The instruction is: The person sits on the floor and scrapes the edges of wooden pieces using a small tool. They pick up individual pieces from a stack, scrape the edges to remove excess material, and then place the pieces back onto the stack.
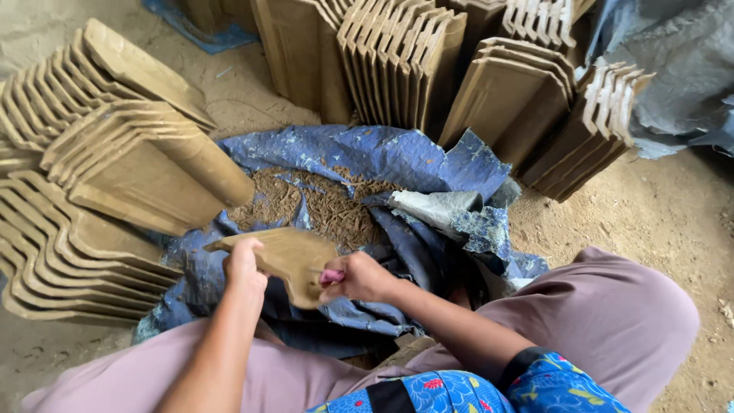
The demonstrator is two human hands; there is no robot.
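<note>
I sit on the ground over a crumpled blue tarp (397,157). My left hand (243,264) grips the near edge of a raw clay roof tile (287,256), holding it flat above the tarp. My right hand (359,277) is closed around a small pink-handled tool (332,275) whose tip rests against the tile's right edge. A heap of brown clay shavings (321,203) lies on the tarp just beyond the tile.
Stacks of unfired clay tiles stand on edge at the left (92,176) and along the back (428,69). A grey plastic sheet (673,69) covers something at the upper right. Sandy dirt floor (657,222) lies to the right of my knee.
</note>
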